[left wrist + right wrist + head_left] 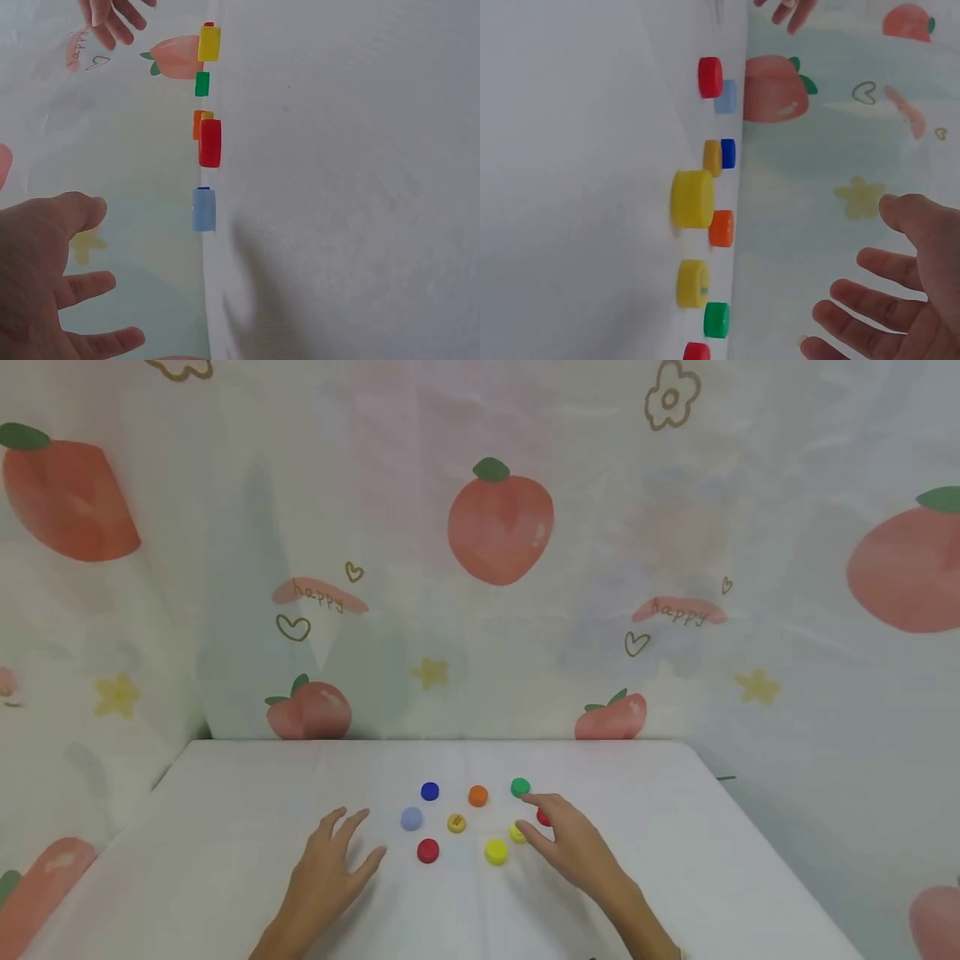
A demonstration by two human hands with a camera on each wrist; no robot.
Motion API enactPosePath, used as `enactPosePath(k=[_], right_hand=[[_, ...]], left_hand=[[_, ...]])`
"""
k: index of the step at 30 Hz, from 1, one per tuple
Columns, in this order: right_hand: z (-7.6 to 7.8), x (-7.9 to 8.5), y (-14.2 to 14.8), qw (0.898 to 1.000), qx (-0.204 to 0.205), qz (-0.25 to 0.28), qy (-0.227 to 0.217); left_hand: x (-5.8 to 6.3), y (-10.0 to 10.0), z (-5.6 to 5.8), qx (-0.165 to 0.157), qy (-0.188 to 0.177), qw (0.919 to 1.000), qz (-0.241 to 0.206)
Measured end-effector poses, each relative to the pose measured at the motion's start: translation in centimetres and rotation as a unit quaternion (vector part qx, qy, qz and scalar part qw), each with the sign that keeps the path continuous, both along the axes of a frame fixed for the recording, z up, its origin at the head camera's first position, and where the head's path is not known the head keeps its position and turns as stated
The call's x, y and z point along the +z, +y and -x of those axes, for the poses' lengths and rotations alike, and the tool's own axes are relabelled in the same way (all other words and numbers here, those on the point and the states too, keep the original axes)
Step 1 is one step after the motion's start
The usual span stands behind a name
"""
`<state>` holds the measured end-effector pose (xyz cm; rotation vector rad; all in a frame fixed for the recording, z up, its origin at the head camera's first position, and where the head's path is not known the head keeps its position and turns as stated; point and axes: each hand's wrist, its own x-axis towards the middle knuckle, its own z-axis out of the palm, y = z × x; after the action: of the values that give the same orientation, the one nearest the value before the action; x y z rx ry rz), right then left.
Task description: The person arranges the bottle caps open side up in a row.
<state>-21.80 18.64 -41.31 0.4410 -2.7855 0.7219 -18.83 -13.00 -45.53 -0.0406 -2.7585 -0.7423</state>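
Several coloured bottle caps lie on a white table. In the head view, the left hand [324, 870] is left of the group, fingers spread, holding nothing. Nearest to it are a light blue cap [412, 818] and a red cap [428, 851]. The right hand [576, 852] reaches over the group's right side with its thumb and fingers apart. It partly covers a second red cap [544, 817] and a yellow cap [518, 832]; a green cap [521, 787] shows by its fingertips. In both wrist views the hands are raised above the table, and nothing is in them.
A bigger yellow cap [496, 852], a printed yellow cap [457, 823], an orange cap [477, 796] and a dark blue cap [430, 791] fill out the group. Behind the table [225, 827] and at its sides hangs a fruit-printed cloth [495, 643].
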Motion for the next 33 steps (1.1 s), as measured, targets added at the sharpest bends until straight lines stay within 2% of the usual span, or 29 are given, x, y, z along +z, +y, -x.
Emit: enactPosePath(k=[6, 11, 17, 23, 33], right_hand=[[0.8, 0.5, -1.8, 0.999, 0.033, 0.017, 0.009], [1.0, 0.1, -2.7, 0.998, 0.047, 0.019, -0.030], [1.2, -0.4, -3.4, 0.996, 0.054, 0.030, -0.068], [1.1, -1.1, -3.8, 0.994, 0.053, 0.038, -0.086], [1.6, -1.2, -4.9, 0.994, 0.059, 0.037, -0.084]], left_hand=[[0.0, 0.5, 0.6, -0.014, 0.012, 0.9998, -0.003], [0.1, 1.1, 1.0, -0.019, 0.009, 0.9998, -0.006], [0.0, 1.6, 1.4, -0.010, 0.006, 0.9999, -0.002], [-0.3, 3.0, 2.1, -0.030, 0.011, 0.9993, -0.020], [0.1, 3.3, 2.4, -0.022, 0.005, 0.9995, -0.022]])
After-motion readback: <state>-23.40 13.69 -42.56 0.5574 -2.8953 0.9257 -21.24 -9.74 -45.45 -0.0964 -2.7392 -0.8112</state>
